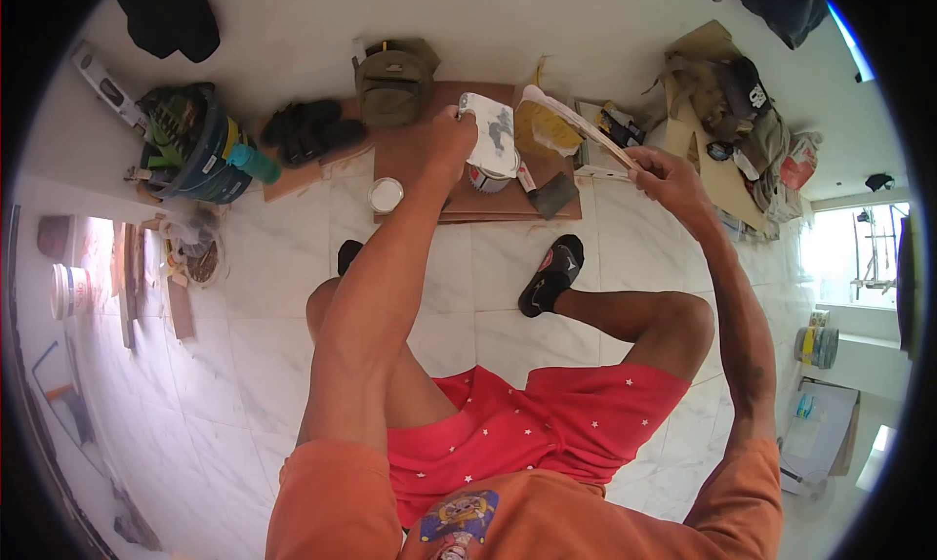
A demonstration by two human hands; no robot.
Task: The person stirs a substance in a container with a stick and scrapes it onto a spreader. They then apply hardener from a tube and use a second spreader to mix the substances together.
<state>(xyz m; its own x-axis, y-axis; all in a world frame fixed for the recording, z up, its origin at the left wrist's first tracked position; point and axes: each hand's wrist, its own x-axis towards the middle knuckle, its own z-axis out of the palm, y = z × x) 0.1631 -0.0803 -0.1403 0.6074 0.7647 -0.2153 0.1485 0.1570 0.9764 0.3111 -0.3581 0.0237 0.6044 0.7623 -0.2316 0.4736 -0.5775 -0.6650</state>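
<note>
In the head view, your left hand [455, 138] pinches the edge of a white plate [489, 135] smeared with gray, up over the brown board [414, 174] on the tiled floor [429, 257]. Your right hand [666, 177] pinches one end of a long stick [595, 133], its far end coated white and near the plate. Below the plate, a tin [485, 181] sits partly hidden, with a dark-bladed scraper [553, 197] just beside it. A round white lid [387, 195] lies left of them.
</note>
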